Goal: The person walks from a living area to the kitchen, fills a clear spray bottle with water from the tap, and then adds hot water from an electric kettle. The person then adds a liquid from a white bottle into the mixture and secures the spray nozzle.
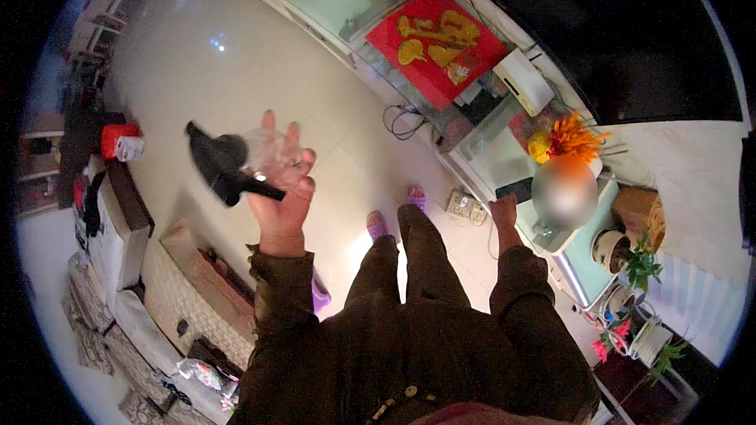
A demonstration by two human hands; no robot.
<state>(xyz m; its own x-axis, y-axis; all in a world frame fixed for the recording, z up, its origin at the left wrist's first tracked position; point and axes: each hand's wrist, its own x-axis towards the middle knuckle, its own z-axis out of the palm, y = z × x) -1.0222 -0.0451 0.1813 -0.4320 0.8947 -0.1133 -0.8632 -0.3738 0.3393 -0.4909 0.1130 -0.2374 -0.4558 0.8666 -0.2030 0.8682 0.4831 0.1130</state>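
My left hand (285,208) is raised over the floor, its fingers curved around a black and clear plastic object (224,164). The black part is wide with flared ends; the rounded clear part sits against my fingers and is blurred. To the right, my right hand (505,212) is closed at the edge of the cabinet, its fingertips at the near end of a flat black object (516,189) that looks like a phone. Beside that object is a round blurred patch (565,191), under orange artificial flowers (576,138).
A glass-topped cabinet (480,142) runs along the right, bearing a red mat (438,47) with gold shapes and a white box (524,83). Cables (403,120) and a power strip (466,207) lie by its foot. Potted plants (642,264) stand at right, a sofa (153,338) at left.
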